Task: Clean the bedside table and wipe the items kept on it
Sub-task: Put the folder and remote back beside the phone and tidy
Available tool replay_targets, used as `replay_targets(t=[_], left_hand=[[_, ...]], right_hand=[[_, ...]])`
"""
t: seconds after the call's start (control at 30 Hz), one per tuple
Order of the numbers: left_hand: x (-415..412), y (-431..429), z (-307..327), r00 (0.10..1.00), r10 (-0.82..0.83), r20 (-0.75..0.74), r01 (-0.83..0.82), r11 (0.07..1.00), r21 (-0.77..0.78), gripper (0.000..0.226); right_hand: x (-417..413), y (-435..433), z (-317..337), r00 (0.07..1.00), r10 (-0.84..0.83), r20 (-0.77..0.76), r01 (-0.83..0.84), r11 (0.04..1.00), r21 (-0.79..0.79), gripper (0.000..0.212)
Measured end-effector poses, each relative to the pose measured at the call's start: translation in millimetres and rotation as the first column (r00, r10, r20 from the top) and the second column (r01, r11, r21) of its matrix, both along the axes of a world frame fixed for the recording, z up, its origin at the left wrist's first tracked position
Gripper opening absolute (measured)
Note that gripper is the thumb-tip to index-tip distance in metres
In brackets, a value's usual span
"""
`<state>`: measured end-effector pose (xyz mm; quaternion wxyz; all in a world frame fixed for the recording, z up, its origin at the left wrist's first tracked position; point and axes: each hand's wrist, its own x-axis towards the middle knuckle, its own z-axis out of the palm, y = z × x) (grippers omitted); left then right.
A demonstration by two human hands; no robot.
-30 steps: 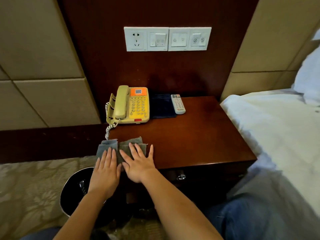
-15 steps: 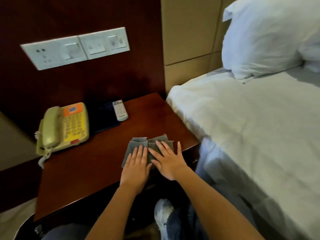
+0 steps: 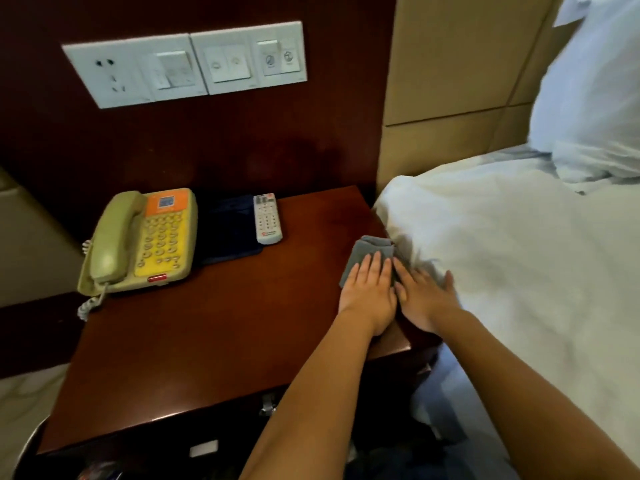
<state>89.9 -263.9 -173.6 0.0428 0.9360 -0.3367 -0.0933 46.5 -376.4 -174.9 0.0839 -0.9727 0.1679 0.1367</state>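
Dark wood bedside table (image 3: 207, 341); both hands flat on grey cloth (image 3: 370, 252); white bed (image 3: 519, 271) adjacent.

We have one view only — a wide-angle camera worn on the person's head, looking forward and down onto the counter (image 3: 207, 323). It sits near the counter's front edge, facing the switch panel (image 3: 187, 64) on the wall, with the bed (image 3: 502, 271) along the right side.

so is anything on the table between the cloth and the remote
Nothing visible. The left hand and right hand press flat on the grey cloth by the bed; only bare table top lies between it and the remote. The dark blue pad and phone sit beyond the remote.
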Motion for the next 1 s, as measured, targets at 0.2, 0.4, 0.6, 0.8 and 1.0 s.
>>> replay_targets(t=[0.2, 0.4, 0.6, 0.8, 1.0], left_hand=[[25, 22, 4, 0.997, 0.077, -0.025, -0.077, 0.997, -0.004, 0.055], [38, 113, 3, 0.980, 0.196, -0.010, -0.196, 0.980, 0.011, 0.055], [21, 216, 3, 0.938, 0.346, 0.012, -0.346, 0.938, 0.006, 0.056], [-5, 322, -1, 0.877, 0.478, 0.046, -0.478, 0.878, -0.017, 0.056], [-17, 401, -6, 0.830, 0.558, -0.006, -0.557, 0.828, -0.064, 0.056]], right_hand=[[34, 28, 4, 1.000, 0.005, -0.005, -0.006, 0.992, -0.129, 0.055], [58, 115, 5, 0.990, 0.139, 0.017, -0.137, 0.987, -0.090, 0.055], [55, 219, 6, 0.963, 0.268, 0.031, -0.266, 0.963, -0.049, 0.055], [44, 323, 9, 0.912, 0.411, 0.020, -0.410, 0.912, -0.031, 0.055], [41, 399, 9, 0.864, 0.504, 0.009, -0.504, 0.864, -0.009, 0.054]])
